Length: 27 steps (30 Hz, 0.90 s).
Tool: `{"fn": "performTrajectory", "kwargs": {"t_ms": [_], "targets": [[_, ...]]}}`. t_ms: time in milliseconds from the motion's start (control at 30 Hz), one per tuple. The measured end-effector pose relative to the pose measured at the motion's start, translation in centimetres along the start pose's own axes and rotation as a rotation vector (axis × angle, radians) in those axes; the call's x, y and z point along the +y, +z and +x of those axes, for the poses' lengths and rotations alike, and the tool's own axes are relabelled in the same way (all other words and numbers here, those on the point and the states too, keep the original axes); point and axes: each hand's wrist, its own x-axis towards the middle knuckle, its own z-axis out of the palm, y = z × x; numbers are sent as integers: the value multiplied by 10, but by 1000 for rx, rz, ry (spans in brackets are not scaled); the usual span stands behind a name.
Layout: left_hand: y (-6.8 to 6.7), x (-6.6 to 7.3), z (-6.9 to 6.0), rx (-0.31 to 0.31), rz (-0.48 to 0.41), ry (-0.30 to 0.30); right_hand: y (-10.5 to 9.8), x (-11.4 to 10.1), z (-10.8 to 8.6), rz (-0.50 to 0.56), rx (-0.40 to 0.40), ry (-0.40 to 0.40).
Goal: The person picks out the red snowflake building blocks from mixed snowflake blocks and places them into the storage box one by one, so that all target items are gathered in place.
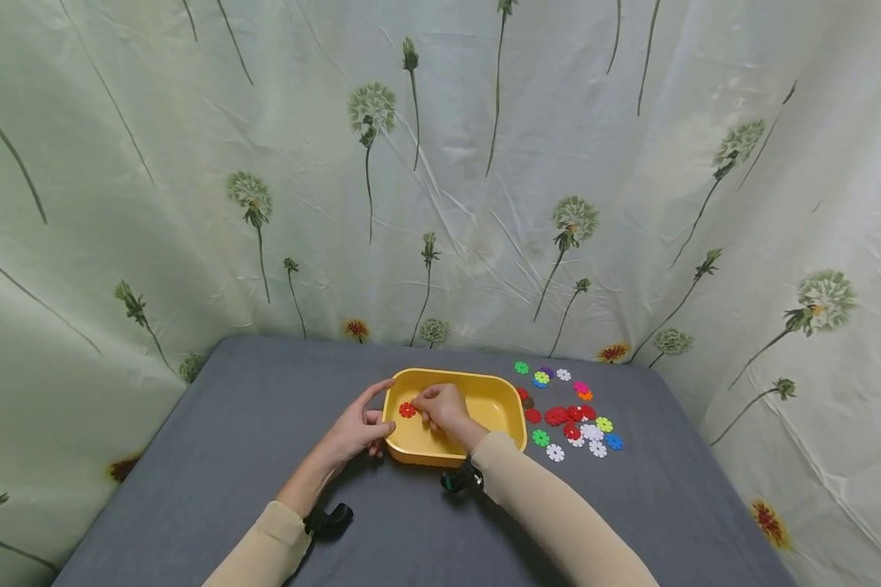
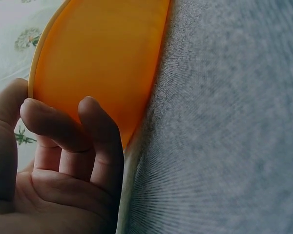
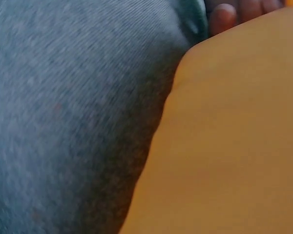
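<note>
A yellow plastic tray [image 1: 495,412] stands on the cloth-covered table. At its left end my left hand [image 1: 354,424] holds the rim, thumb and index finger spread along it. The left wrist view shows the other fingers of that hand [image 2: 71,151] bent beside the outer wall. Inside the tray, my right hand [image 1: 444,406] pinches the edge of a red flower-shaped plastic disc [image 1: 407,410] near the left end. In the right wrist view the tray wall [image 3: 234,126] covers most of that hand; only a few fingertips [image 3: 223,18] show above the rim.
Right of the tray lie several loose flower-shaped discs: red ones [image 1: 556,417], white ones [image 1: 591,432], a green one [image 1: 540,438] and a blue one [image 1: 613,442]. A grey cloth [image 1: 264,408] covers the table. Behind it hangs a dandelion-patterned curtain [image 1: 455,204].
</note>
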Motion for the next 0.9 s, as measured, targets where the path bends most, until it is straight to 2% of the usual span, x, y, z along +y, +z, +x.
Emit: {"fn": "performTrajectory", "kwargs": {"t_ms": [400, 567, 667, 800, 900], "targets": [[2, 1, -1, 29, 23, -15, 5, 1, 4, -207, 42, -84], [3, 1, -4, 65, 50, -32, 2, -4, 3, -219, 26, -179], [3, 0, -4, 65, 53, -39, -2, -10, 0, -226, 0, -227], [3, -2, -3, 62, 55, -36, -14, -18, -6, -155, -76, -260], [3, -2, -1, 71, 53, -31, -30, -24, -14, -89, -128, -326]]}}
